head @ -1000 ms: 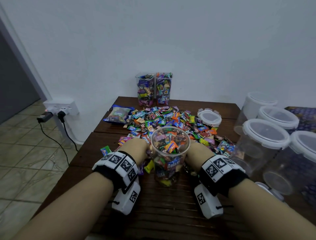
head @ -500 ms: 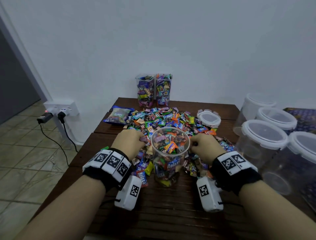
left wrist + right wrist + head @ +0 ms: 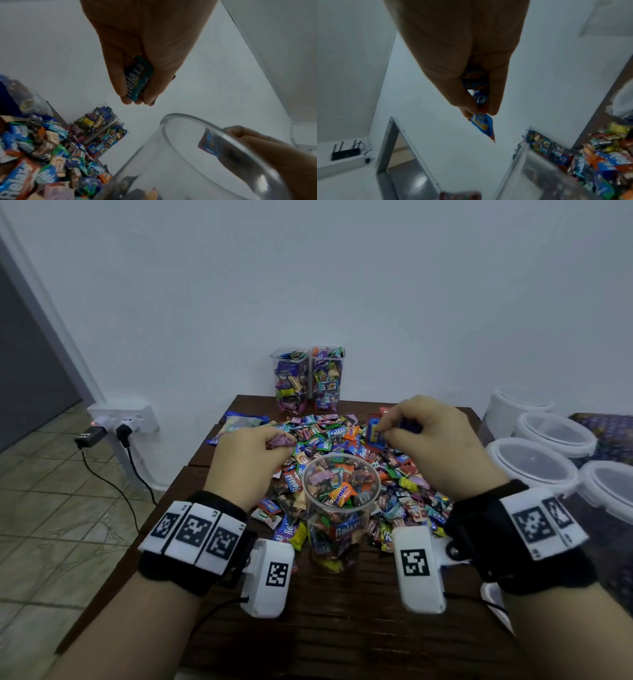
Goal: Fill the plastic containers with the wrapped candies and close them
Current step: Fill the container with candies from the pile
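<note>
A clear round plastic container (image 3: 340, 508), mostly full of wrapped candies, stands on the dark wooden table (image 3: 342, 628) in front of the candy pile (image 3: 342, 440). My left hand (image 3: 253, 453) is raised left of the container's rim and grips a handful of candies (image 3: 139, 79), a teal "Relaxa" wrapper among them. My right hand (image 3: 421, 436) is raised right of the rim and pinches several candies (image 3: 482, 121), a blue wrapper hanging from the fingertips. The container's rim (image 3: 214, 136) shows below both hands in the left wrist view.
Two filled rectangular containers (image 3: 308, 380) stand at the table's back against the wall. Several empty lidded containers (image 3: 534, 463) stand to the right. A candy bag (image 3: 236, 426) lies at back left. A power strip (image 3: 123, 419) with cables sits on the floor at left.
Both hands have lifted from the pile beside the container, each with candies in its fingers, and now hover higher, near the rim.
</note>
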The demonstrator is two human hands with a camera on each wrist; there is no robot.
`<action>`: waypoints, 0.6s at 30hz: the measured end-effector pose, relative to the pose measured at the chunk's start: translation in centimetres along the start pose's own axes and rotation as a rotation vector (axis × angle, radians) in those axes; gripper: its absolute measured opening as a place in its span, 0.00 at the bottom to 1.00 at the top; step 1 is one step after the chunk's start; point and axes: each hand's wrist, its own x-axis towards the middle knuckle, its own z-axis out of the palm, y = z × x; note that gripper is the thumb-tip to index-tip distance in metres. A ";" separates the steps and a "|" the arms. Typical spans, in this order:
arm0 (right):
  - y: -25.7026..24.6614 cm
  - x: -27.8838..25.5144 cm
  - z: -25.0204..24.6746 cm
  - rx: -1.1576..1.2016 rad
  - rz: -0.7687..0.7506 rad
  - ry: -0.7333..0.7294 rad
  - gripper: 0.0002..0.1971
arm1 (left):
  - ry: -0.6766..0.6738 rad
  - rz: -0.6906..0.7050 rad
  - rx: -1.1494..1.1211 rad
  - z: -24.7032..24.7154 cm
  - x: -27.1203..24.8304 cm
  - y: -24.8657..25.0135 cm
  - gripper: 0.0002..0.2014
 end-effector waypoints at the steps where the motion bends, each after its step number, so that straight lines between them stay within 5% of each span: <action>1: -0.5 -0.2 0.2 0.009 -0.026 -0.016 0.16 | 0.008 0.006 -0.015 0.0 -0.1 0.2 0.08; 16: -1.3 -2.1 4.6 -0.033 -0.152 -0.208 0.02 | -0.010 0.012 -0.137 -0.3 -0.6 2.2 0.07; 18: -1.2 -2.3 4.7 0.004 -0.157 -0.193 0.09 | -0.010 0.016 -0.132 -0.3 -0.7 2.3 0.07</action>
